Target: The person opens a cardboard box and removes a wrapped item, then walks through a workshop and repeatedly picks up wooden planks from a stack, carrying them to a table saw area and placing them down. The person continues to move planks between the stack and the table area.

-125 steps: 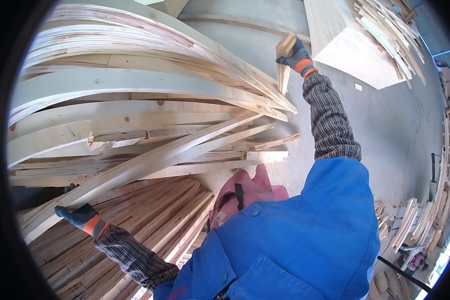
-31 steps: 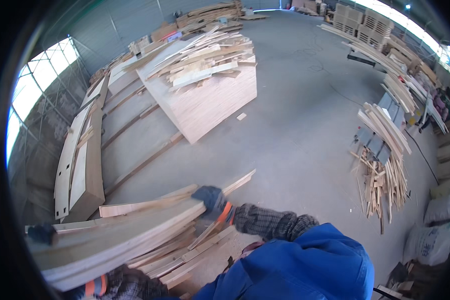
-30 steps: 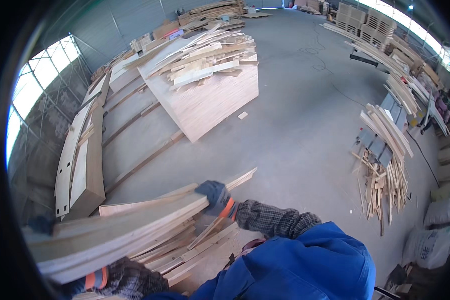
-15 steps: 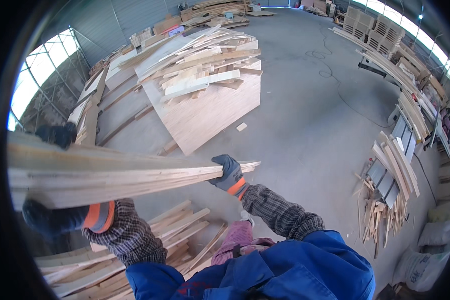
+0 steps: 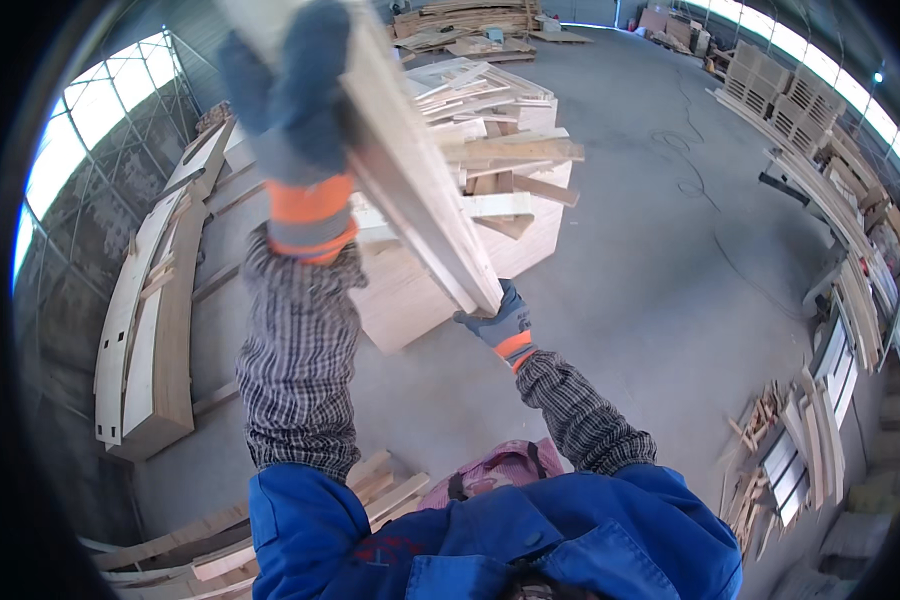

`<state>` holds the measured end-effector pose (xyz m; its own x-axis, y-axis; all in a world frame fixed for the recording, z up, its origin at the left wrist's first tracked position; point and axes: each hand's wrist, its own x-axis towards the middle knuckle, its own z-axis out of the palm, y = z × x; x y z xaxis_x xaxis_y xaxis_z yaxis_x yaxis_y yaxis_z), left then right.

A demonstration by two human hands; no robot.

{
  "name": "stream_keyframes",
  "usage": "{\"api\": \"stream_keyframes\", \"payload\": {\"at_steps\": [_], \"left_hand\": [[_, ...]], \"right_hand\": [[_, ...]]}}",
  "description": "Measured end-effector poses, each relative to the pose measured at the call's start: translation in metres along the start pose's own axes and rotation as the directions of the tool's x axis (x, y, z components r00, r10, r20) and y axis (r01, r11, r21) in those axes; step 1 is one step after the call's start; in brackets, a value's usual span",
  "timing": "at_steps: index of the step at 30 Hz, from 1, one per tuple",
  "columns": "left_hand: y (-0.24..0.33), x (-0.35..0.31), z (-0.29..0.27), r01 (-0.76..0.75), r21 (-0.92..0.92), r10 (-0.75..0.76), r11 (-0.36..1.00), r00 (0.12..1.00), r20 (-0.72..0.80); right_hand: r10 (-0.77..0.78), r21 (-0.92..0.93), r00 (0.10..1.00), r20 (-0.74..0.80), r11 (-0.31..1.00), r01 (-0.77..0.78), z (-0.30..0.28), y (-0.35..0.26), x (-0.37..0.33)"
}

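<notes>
A bundle of long pale wooden boards point(image 5: 425, 195) is raised at a slant in front of me, its upper part blurred and running out of the top of the picture. My left hand point(image 5: 305, 115), in a grey-blue glove with an orange cuff, is closed on the upper part of the bundle. Motion smears its fingers. At the lower end, my right hand point(image 5: 505, 322), gloved the same way, grips the boards near their tips. Behind the bundle lies a heap of loose wood strips point(image 5: 510, 150) on a broad pale panel point(image 5: 400, 310).
Long boxed wooden pieces point(image 5: 170, 370) lie on the left. More boards point(image 5: 220, 545) are stacked low at my left. On the right stand a metal-topped bench point(image 5: 787, 465) with strips, and pallets point(image 5: 760, 80) farther back. A thin cable point(image 5: 705, 190) winds across the floor.
The boards have swung from lying nearly level at the left to a steep slant ahead. My left hand has risen far up with them; my right has shifted slightly right.
</notes>
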<state>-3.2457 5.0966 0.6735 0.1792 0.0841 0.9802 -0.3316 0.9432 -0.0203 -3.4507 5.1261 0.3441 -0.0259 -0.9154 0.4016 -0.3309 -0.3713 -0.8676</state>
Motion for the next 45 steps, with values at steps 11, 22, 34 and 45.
{"api": "stream_keyframes", "payload": {"at_steps": [11,22,34,45], "left_hand": [[-0.171,-0.034,0.119,0.630,-0.047,-0.618,0.775,0.772,0.148],[-0.261,-0.238,0.008,0.929,0.145,-0.912,0.342,0.365,-0.186],[0.115,-0.516,-0.217,0.789,-0.063,-0.467,-0.612,-0.424,-0.776],[0.130,-0.485,-0.189,0.672,0.172,-0.492,-0.720,-0.319,-0.810]], "right_hand": [[0.011,0.171,0.989,0.150,0.985,-0.037,0.048,0.131,0.217],[-0.247,0.181,0.879,0.408,0.966,0.187,0.108,0.272,0.445],[-0.061,0.364,0.939,0.340,0.929,-0.071,0.123,0.274,0.480],[-0.136,0.412,0.923,0.359,0.911,-0.026,0.108,0.298,0.468]]}}
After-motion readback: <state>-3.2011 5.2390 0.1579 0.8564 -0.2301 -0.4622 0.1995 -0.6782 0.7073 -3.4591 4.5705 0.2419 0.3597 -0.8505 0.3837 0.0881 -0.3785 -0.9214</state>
